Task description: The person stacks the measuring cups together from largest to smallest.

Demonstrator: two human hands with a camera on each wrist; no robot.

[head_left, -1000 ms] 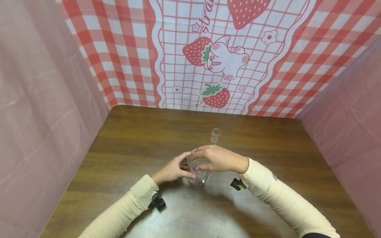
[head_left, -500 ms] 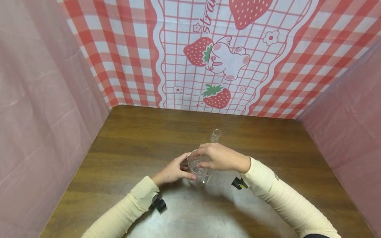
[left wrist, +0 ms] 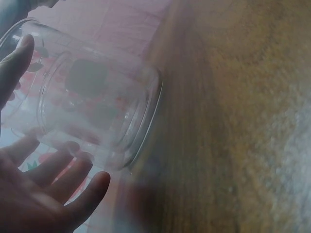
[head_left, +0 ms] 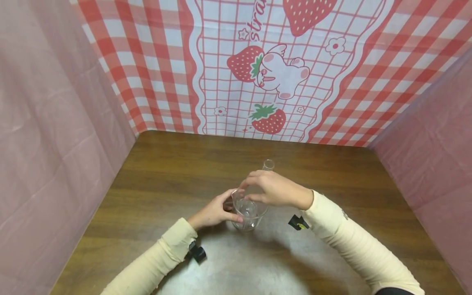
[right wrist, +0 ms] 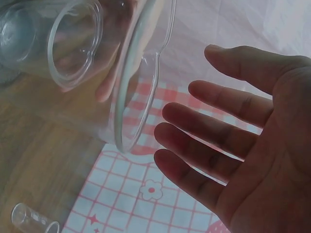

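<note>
A large clear glass beaker (head_left: 260,214) stands upright on the table, a smaller beaker (right wrist: 50,51) nested inside it. My left hand (head_left: 211,212) holds the large beaker from the left, thumb on the near side and fingers on the far side; in the left wrist view that hand (left wrist: 53,189) spans its wall. Just above the rim hovers my right hand (head_left: 274,188), fingers spread and holding nothing. The right wrist view shows this hand (right wrist: 233,141) apart from the beaker's spouted rim. Behind it stands a small glass cylinder (head_left: 268,164), partly covered by the right hand.
The brown wooden table (head_left: 166,164) extends to both sides. A red checked cloth with strawberries (head_left: 221,73) hangs behind it, with pink curtains (head_left: 55,123) at the sides. A black wrist camera (head_left: 298,222) hangs under the right sleeve.
My right hand has risen out of the large beaker's mouth, slightly up and right, leaving the smaller beaker inside. The left hand and the large beaker have stayed in place.
</note>
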